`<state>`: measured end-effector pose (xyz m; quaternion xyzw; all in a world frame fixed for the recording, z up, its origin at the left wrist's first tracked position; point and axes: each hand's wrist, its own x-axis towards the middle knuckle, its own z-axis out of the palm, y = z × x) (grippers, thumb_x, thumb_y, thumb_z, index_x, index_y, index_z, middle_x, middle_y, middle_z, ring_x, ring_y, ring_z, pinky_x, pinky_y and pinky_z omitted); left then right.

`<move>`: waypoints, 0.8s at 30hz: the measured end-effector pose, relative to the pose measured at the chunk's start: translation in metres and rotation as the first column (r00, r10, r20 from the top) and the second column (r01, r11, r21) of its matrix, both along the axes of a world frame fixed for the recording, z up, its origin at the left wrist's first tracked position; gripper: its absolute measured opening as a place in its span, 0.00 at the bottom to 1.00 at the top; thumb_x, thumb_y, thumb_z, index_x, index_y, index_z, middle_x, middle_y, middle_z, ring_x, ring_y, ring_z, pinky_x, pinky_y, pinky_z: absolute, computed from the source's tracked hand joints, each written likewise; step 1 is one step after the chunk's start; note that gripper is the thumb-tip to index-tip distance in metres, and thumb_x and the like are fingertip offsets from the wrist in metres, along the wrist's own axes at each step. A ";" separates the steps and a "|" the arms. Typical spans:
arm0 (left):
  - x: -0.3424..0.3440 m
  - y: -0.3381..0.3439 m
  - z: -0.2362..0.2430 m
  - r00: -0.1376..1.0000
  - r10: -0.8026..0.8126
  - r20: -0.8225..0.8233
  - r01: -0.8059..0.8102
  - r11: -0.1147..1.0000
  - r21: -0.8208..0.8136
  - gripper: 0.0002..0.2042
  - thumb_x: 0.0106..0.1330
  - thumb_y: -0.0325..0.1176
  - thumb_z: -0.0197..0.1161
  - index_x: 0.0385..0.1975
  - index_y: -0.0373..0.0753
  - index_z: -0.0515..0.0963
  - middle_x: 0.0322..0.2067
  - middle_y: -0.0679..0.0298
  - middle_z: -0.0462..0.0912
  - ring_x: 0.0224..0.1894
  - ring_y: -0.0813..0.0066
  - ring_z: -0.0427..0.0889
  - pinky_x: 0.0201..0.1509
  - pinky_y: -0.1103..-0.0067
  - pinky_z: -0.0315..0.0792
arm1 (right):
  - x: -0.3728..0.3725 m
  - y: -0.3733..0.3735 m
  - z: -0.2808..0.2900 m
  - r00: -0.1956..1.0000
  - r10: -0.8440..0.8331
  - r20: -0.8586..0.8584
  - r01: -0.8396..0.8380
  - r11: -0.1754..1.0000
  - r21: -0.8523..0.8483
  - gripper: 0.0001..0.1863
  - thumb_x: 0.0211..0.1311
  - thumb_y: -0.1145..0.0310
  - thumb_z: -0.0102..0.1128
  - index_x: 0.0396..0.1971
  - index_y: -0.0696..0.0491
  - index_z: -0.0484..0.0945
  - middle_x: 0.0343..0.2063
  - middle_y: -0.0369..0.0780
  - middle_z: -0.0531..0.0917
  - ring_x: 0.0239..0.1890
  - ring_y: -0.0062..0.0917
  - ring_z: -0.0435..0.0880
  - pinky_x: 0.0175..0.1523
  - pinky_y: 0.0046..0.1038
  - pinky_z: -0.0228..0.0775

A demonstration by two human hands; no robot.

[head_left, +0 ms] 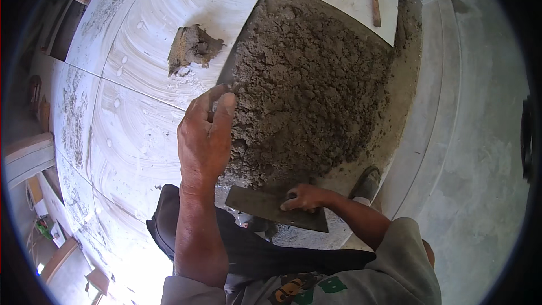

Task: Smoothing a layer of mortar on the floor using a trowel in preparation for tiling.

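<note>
My right hand (305, 198) grips the handle of a flat, rectangular plastering trowel (262, 206), its blade held low at the near edge of the mortar. A rough, crumbly bed of damp grey-brown mortar (310, 90) fills the floor in front of me. My left hand (206, 130) reaches forward along the left border of this bed, by the edge of a pale floor tile (147, 124). Its fingers are loosely bent with a gap to the thumb, and I see nothing held in them; the fingertips are partly hidden.
A mortar-caked sponge-like block (195, 48) lies on the smeared tiles at left. A mallet with a wooden handle (375, 3) rests on the far-right tile. My shoe (367, 183) stands by the bed's near-right edge, and a grey wall (480, 135) rises at right.
</note>
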<state>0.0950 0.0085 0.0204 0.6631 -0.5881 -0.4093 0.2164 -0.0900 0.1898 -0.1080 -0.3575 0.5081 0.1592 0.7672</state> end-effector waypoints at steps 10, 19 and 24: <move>-0.003 0.004 0.001 1.000 0.002 -0.028 -0.003 1.000 -0.030 0.20 0.67 0.43 0.56 0.48 0.32 0.76 0.44 0.48 0.80 0.48 0.58 0.79 0.51 0.70 0.71 | 0.066 -0.005 -0.044 0.965 0.216 -0.149 -0.262 0.826 -0.500 0.31 0.50 0.44 0.60 0.41 0.59 0.80 0.32 0.52 0.83 0.37 0.41 0.83 0.45 0.41 0.73; -0.008 0.004 0.000 0.998 -0.009 -0.063 0.005 0.998 -0.058 0.21 0.67 0.44 0.56 0.47 0.31 0.76 0.44 0.48 0.80 0.48 0.56 0.79 0.52 0.70 0.71 | 0.081 0.009 -0.045 0.904 -0.274 -0.327 -0.034 0.719 -0.695 0.28 0.53 0.44 0.59 0.38 0.57 0.79 0.28 0.49 0.84 0.37 0.44 0.83 0.44 0.43 0.74; -0.011 0.007 0.005 0.999 -0.030 -0.038 0.027 0.996 -0.085 0.20 0.67 0.43 0.55 0.47 0.31 0.77 0.45 0.48 0.80 0.49 0.56 0.78 0.52 0.69 0.70 | 0.080 0.002 -0.047 0.827 -0.380 -0.415 -0.047 0.687 -0.725 0.28 0.54 0.42 0.58 0.34 0.57 0.78 0.23 0.52 0.82 0.32 0.46 0.84 0.41 0.44 0.74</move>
